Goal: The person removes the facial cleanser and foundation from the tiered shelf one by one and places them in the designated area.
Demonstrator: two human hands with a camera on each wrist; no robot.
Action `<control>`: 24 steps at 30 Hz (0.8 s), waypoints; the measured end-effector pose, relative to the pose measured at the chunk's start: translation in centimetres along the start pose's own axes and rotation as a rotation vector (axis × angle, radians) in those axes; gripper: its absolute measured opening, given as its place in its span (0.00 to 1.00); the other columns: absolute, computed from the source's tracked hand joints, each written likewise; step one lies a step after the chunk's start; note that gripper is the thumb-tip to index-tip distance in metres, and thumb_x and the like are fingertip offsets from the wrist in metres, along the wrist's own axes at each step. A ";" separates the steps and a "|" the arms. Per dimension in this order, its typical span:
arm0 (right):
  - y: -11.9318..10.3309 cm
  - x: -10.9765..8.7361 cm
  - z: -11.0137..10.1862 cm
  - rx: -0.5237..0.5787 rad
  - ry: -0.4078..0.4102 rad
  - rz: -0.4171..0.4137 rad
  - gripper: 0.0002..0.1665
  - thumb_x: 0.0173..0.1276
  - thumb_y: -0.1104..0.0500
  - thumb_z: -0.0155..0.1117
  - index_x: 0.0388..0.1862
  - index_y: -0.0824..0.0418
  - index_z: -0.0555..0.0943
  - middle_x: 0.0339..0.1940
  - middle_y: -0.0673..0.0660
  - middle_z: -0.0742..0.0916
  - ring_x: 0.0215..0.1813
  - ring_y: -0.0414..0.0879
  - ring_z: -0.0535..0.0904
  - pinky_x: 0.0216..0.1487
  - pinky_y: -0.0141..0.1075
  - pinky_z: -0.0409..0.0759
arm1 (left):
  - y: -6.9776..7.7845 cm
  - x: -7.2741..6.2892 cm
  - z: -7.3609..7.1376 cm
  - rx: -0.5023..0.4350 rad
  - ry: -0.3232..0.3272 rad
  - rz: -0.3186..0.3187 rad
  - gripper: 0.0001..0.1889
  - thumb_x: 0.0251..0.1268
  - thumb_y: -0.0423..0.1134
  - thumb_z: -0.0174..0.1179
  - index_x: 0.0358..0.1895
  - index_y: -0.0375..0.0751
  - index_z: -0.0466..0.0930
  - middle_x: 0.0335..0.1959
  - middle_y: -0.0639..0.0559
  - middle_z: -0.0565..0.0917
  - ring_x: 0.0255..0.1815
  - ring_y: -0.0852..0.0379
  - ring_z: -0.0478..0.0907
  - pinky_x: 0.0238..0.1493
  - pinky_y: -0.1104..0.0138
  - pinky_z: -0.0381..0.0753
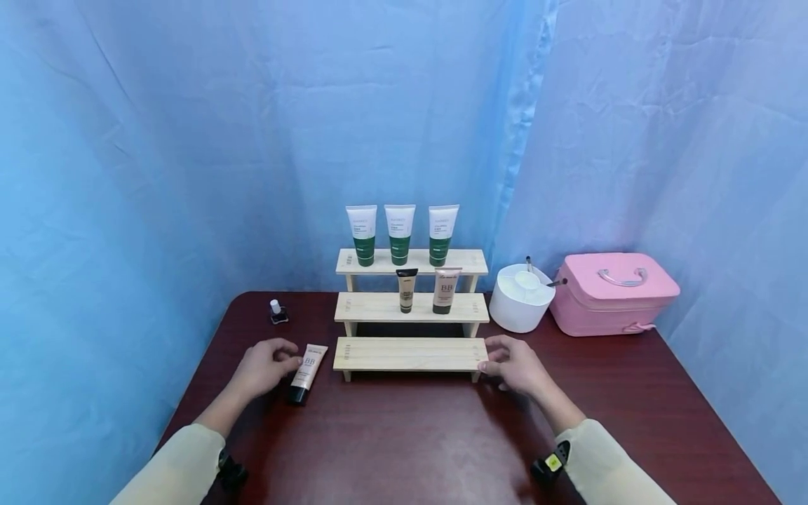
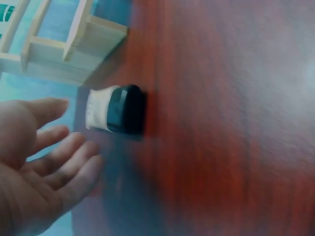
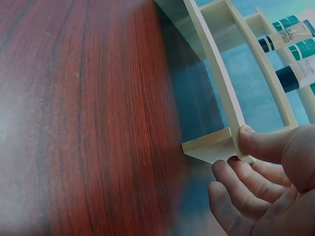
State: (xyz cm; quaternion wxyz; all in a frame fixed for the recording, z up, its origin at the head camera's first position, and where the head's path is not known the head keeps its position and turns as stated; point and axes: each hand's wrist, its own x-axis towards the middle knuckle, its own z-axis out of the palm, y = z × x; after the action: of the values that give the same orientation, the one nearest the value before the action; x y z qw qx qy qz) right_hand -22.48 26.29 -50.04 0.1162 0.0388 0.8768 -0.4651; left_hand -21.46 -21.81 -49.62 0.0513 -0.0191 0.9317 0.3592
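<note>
On the tabletop lies a pinkish BB cream tube with a black cap. My left hand is beside it, fingers loosely bent and nothing held; a gap separates hand and tube in the left wrist view. A three-step wooden display rack stands in the middle. My right hand pinches the right end of its lowest step, with the thumb on top and fingers under the board. The middle step carries a small gold tube and another BB cream tube, both upright.
Several white-and-green tubes stand on the top step. A small dark bottle with a white cap sits at the table's back left. Right of the rack are a round white organizer holding brushes and a pink case. Blue curtains surround the table.
</note>
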 end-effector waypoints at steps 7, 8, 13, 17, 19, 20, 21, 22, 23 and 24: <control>0.2 0.3 -0.7 0.084 -0.055 -0.021 0.34 0.65 0.64 0.74 0.69 0.65 0.74 0.45 0.61 0.89 0.40 0.54 0.88 0.29 0.45 0.86 | 4.2 1.6 -1.1 -0.030 0.220 0.202 0.15 0.72 0.44 0.64 0.55 0.41 0.84 0.40 0.48 0.87 0.38 0.53 0.80 0.39 0.61 0.77; 0.2 0.3 -0.8 0.090 -0.063 -0.020 0.35 0.65 0.64 0.74 0.70 0.65 0.74 0.45 0.61 0.89 0.40 0.54 0.88 0.30 0.45 0.86 | 5.0 1.8 -1.1 -0.044 0.230 0.223 0.15 0.72 0.45 0.64 0.55 0.41 0.84 0.40 0.48 0.86 0.38 0.53 0.80 0.39 0.61 0.77; 0.2 0.6 -1.1 0.124 -0.086 0.019 0.35 0.64 0.63 0.76 0.69 0.65 0.75 0.43 0.59 0.89 0.40 0.54 0.88 0.30 0.45 0.86 | 8.7 2.4 -0.9 -0.165 0.186 0.301 0.17 0.73 0.45 0.64 0.59 0.41 0.82 0.43 0.47 0.86 0.41 0.52 0.82 0.40 0.60 0.80; 0.4 0.9 -1.2 0.155 -0.092 0.060 0.34 0.62 0.63 0.77 0.66 0.66 0.76 0.42 0.59 0.89 0.40 0.53 0.88 0.30 0.44 0.86 | 11.4 3.2 -0.1 -0.258 0.106 0.296 0.18 0.72 0.44 0.65 0.60 0.43 0.81 0.46 0.46 0.85 0.46 0.49 0.83 0.43 0.58 0.83; 0.4 1.0 -1.2 0.163 -0.095 0.074 0.34 0.61 0.63 0.77 0.66 0.66 0.76 0.42 0.59 0.89 0.40 0.53 0.88 0.30 0.44 0.86 | 12.5 3.6 0.3 -0.303 0.063 0.281 0.19 0.71 0.44 0.66 0.61 0.43 0.80 0.49 0.45 0.85 0.49 0.48 0.84 0.46 0.57 0.84; 0.5 1.1 -1.1 0.165 -0.096 0.077 0.34 0.61 0.64 0.77 0.66 0.66 0.76 0.42 0.59 0.89 0.40 0.52 0.88 0.30 0.44 0.86 | 13.1 3.8 0.5 -0.324 0.043 0.276 0.19 0.71 0.44 0.67 0.61 0.43 0.80 0.50 0.44 0.85 0.50 0.47 0.84 0.47 0.57 0.85; 0.5 1.1 -1.1 0.169 -0.097 0.080 0.35 0.61 0.64 0.77 0.66 0.66 0.76 0.42 0.59 0.89 0.40 0.52 0.88 0.30 0.44 0.86 | 13.5 4.0 0.7 -0.351 0.023 0.273 0.20 0.70 0.43 0.67 0.61 0.42 0.80 0.51 0.43 0.85 0.51 0.46 0.84 0.48 0.56 0.85; 0.4 1.1 -1.1 0.170 -0.098 0.081 0.35 0.61 0.64 0.77 0.66 0.66 0.75 0.42 0.59 0.89 0.39 0.51 0.87 0.30 0.44 0.86 | 14.0 4.1 0.9 -0.375 0.004 0.268 0.21 0.69 0.42 0.68 0.62 0.42 0.80 0.52 0.43 0.85 0.53 0.46 0.84 0.50 0.56 0.85; 0.4 1.1 -1.0 0.169 -0.100 0.081 0.35 0.61 0.65 0.77 0.66 0.67 0.75 0.42 0.59 0.89 0.39 0.51 0.87 0.31 0.44 0.86 | 14.4 4.3 1.1 -0.393 -0.012 0.267 0.22 0.69 0.42 0.69 0.63 0.42 0.79 0.53 0.42 0.85 0.54 0.45 0.84 0.51 0.56 0.85; 0.4 1.0 -1.0 0.168 -0.100 0.081 0.34 0.61 0.65 0.76 0.66 0.67 0.75 0.42 0.59 0.88 0.39 0.50 0.87 0.31 0.44 0.86 | 14.7 4.5 1.3 -0.410 -0.027 0.264 0.22 0.68 0.42 0.69 0.63 0.42 0.79 0.54 0.42 0.84 0.54 0.45 0.84 0.52 0.55 0.85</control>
State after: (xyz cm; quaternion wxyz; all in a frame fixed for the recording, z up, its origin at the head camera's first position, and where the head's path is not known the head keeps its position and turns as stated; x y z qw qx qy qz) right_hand -23.56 27.29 -50.08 0.1749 0.0603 0.8254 -0.5333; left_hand -26.87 -10.02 -41.28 0.0116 0.0976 0.8328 0.5448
